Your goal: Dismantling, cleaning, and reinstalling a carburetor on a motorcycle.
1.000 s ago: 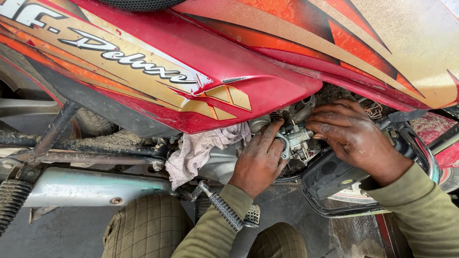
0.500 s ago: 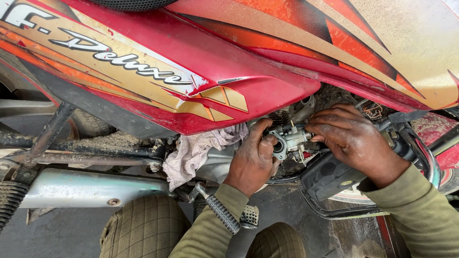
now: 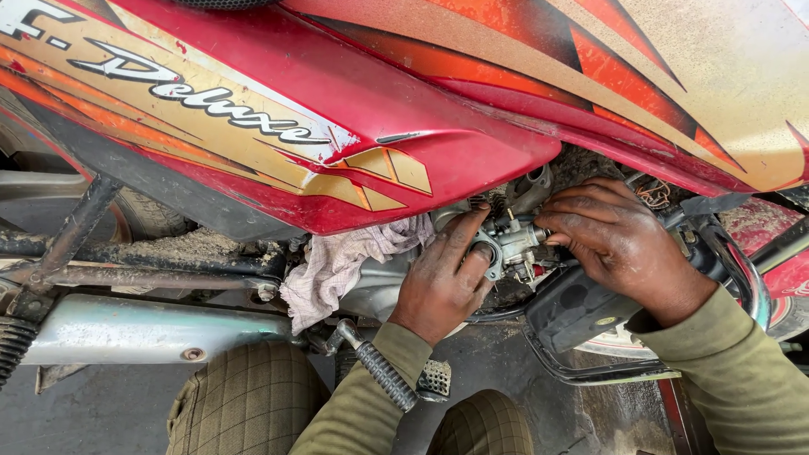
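A small grey metal carburettor sits under the red side panel of a motorcycle. My left hand grips it from the left, thumb and fingers curled around its body. On its right side rests my right hand, fingers curled over the part and the hoses behind it. A dirty checked rag hangs just left of my left hand, stuffed into the frame.
A chrome exhaust pipe runs low at the left. A ribbed footpeg juts out below my left wrist. My knees in checked trousers are at the bottom. Black plastic cover and frame tubes lie under my right hand.
Both hands stay on the carburettor; my left hand has shifted slightly up against it, and the view has drifted a little.
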